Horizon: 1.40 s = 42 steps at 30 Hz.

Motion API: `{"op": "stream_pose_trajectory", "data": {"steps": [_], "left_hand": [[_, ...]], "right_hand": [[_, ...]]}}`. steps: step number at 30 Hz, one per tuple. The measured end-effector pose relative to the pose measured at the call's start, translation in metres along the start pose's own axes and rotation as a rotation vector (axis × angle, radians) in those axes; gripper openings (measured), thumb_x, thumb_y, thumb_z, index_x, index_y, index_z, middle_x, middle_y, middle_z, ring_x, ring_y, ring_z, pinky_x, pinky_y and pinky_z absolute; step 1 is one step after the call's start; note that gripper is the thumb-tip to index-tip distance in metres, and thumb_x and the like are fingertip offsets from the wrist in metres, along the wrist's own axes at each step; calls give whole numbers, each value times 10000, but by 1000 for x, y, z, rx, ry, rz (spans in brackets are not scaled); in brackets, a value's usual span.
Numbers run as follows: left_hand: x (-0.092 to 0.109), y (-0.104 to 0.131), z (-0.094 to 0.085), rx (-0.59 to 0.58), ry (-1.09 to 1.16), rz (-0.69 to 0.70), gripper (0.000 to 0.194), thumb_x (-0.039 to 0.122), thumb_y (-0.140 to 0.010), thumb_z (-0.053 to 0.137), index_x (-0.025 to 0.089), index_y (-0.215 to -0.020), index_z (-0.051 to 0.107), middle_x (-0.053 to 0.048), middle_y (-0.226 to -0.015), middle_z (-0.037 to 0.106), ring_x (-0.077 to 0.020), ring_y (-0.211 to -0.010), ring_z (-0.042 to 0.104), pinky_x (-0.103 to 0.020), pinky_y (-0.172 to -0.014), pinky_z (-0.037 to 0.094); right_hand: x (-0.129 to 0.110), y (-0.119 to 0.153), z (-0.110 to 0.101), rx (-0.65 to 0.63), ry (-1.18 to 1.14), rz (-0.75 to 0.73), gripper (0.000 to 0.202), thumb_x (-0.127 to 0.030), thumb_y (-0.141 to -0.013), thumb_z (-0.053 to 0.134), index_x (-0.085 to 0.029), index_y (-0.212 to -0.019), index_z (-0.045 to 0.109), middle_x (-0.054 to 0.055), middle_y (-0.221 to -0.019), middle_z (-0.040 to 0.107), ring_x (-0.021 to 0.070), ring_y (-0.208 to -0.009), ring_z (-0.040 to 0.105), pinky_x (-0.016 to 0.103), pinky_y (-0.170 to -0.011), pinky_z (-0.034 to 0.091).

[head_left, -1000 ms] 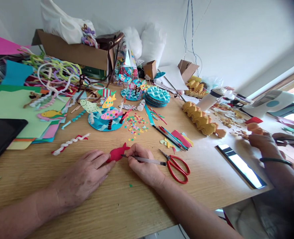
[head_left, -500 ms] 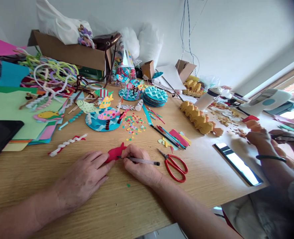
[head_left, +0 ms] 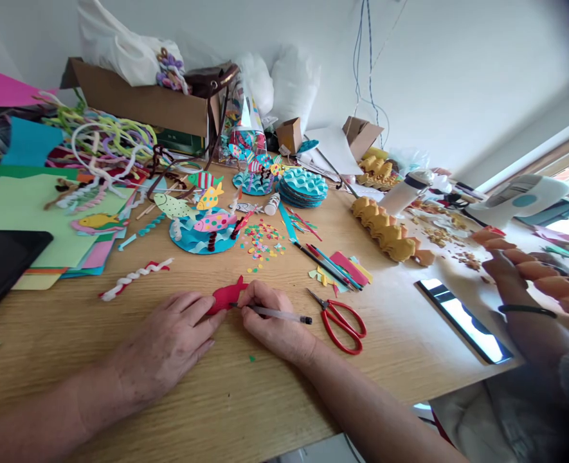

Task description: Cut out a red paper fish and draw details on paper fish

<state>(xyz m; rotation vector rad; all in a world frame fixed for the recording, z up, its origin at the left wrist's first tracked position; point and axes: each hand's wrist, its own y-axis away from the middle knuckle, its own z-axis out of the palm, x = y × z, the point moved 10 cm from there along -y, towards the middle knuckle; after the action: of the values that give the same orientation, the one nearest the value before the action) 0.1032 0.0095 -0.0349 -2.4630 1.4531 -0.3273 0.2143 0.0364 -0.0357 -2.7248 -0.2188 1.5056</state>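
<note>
A red paper fish lies flat on the wooden table. My left hand rests beside it, fingers stretched out, the fingertips pressing on its left end. Closed around a pen with a clear barrel, my right hand holds the pen's dark tip on the fish's lower edge. Red-handled scissors lie to the right of that hand with their blades pointing left. Further back, several decorated paper fish stand on a blue wavy base.
Coloured confetti, pencils and paper scraps lie beyond my hands. At left are a twisted white-and-red strand, paper sheets and a black device. A phone lies at right, near another person's hand with an egg carton.
The view has shifted slightly, moving everything a little to the right. My hands, the pen and the fish keep nearly the same arrangement. The other person's egg carton is now raised more into view.
</note>
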Motion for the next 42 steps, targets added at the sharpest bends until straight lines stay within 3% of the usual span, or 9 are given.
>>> {"op": "stream_pose_trajectory", "data": {"steps": [23,34,42], "left_hand": [[3,-1,-4,19,-30,32,354,93,-835,553,154,-1174,630,-101,-1047,620,-280,-967,540,-445,-815,519],[2,0,0,7,-14,11,366,102,-832,563,173,-1186,620,-93,-1068,619,-276,-988,535,-451,-836,516],[0,-2,-5,8,-25,-2,321,115,-842,523,175,-1133,644,-77,-1039,663,-256,-948,582,-431,-828,539]], "right_hand": [[6,1,-7,59,-79,17,93,-116,-680,474,-204,-697,497,-57,-583,477,90,-492,410,203,-499,333],[4,0,-5,38,-43,8,103,-101,-682,491,-200,-703,513,-65,-574,478,84,-493,403,206,-520,337],[2,2,2,4,-175,9,63,-159,-715,494,-209,-752,505,-52,-619,499,93,-520,429,213,-512,343]]}}
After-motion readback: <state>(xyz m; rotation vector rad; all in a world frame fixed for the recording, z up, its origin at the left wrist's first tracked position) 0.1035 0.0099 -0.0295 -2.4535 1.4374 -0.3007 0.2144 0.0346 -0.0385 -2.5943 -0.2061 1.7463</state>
